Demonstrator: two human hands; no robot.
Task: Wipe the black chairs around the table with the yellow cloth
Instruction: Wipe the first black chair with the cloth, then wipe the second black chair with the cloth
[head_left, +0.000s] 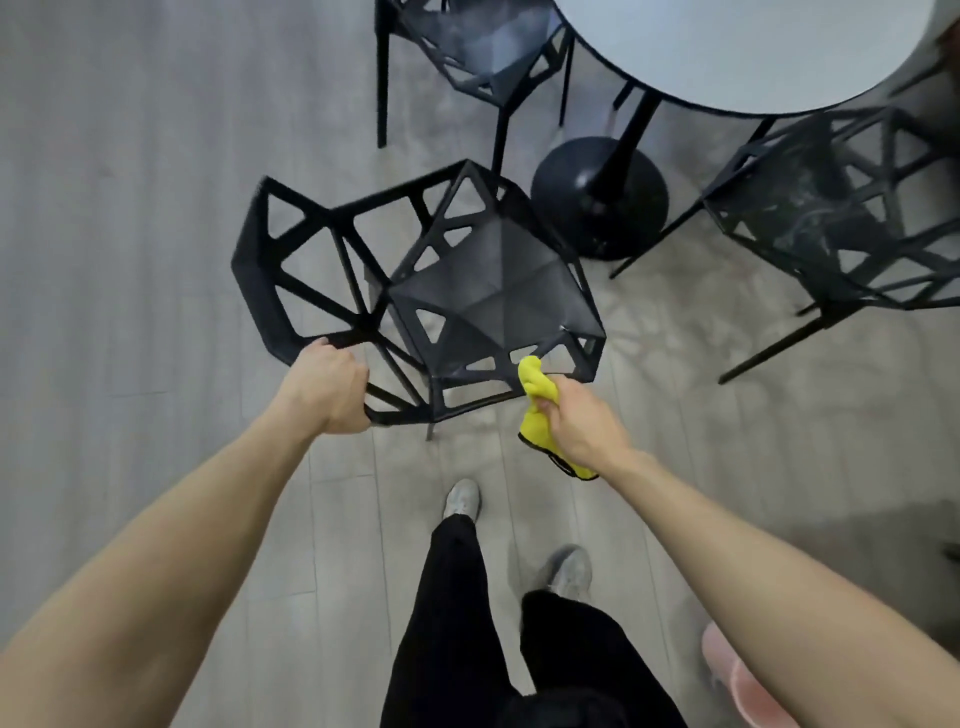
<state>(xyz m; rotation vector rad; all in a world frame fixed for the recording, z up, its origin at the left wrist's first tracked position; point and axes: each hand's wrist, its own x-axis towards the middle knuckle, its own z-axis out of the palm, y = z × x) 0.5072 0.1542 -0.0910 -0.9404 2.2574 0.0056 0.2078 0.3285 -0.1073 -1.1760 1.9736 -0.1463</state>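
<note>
Head view, looking down. The left hand (332, 387) curls round the frame edge of the near chair (415, 291), which stands just ahead of both hands. The right hand (582, 421) grips the bunched cloth (535, 400); the cloth's upper end projects beyond the fingers and touches the chair's seat rim, its lower end hanging below the palm. Beyond the right hand stands the table (753, 52), flanked by the far chair (483, 52) and the right chair (841, 218).
</note>
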